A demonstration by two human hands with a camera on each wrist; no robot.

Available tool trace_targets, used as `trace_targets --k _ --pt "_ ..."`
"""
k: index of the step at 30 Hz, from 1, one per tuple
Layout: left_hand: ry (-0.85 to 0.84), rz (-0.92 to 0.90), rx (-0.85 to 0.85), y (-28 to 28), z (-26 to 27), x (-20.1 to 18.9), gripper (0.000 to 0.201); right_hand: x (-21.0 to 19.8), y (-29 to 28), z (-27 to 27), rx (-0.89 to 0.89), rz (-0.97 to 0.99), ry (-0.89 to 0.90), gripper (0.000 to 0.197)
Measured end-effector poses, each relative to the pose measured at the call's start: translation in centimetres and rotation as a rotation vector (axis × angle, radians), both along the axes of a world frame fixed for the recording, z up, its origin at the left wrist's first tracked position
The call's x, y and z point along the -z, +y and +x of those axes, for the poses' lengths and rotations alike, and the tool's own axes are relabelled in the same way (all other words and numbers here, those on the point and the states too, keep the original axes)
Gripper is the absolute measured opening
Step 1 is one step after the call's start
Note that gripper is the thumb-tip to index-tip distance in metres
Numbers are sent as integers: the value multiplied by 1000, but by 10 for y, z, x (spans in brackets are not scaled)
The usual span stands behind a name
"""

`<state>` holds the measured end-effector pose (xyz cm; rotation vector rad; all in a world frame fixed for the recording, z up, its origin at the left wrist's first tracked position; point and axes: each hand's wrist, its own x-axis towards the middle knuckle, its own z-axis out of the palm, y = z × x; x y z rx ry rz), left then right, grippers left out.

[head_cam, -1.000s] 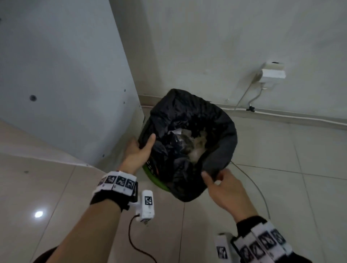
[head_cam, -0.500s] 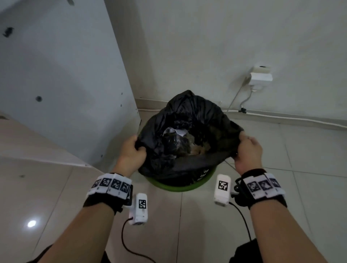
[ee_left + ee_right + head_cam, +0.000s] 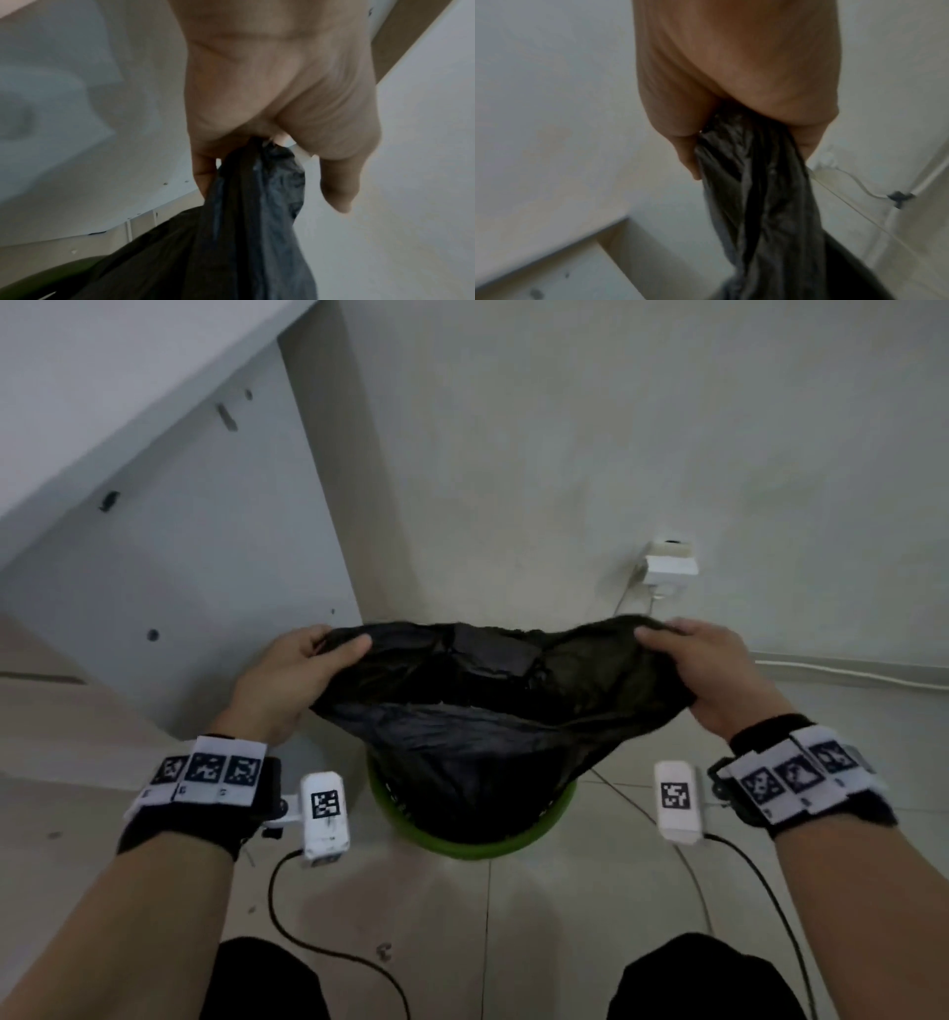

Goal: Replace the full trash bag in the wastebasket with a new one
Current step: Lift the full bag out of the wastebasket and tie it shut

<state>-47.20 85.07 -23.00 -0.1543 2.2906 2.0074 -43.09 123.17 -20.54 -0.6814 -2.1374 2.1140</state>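
Note:
A full black trash bag (image 3: 493, 721) hangs partly lifted out of a green wastebasket (image 3: 477, 842) on the floor. My left hand (image 3: 303, 665) grips the bag's left rim, and my right hand (image 3: 703, 670) grips the right rim, stretching the mouth wide between them. In the left wrist view, the left hand (image 3: 270, 146) has bunched black plastic (image 3: 257, 213) pinched in curled fingers. The right wrist view shows the right hand (image 3: 744, 121) clutching a gathered strip of bag (image 3: 757, 192). The bag's contents are hidden.
A white cabinet panel (image 3: 179, 557) stands just left of the wastebasket. On the wall behind is a white power outlet (image 3: 670, 564) with cables running along the baseboard. Wrist-camera cables (image 3: 318, 947) trail over the tiled floor near my knees.
Both hands have risen with the bag's rim, pulling it up off the wastebasket. The mouth is now stretched flat and the rubbish inside is no longer visible.

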Motion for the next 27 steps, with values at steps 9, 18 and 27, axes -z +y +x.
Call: trace_targets --k 9,18,27 --pt "362 -208 -18 4 8 -52 29 -50 12 17 -133 18 164 13" --pt "751 -728 170 132 37 -79 68 -98 -20 20 -140 -63 463 14" --pt "666 -903 409 204 54 -14 34 -123 -6 4 70 -250 625 20"
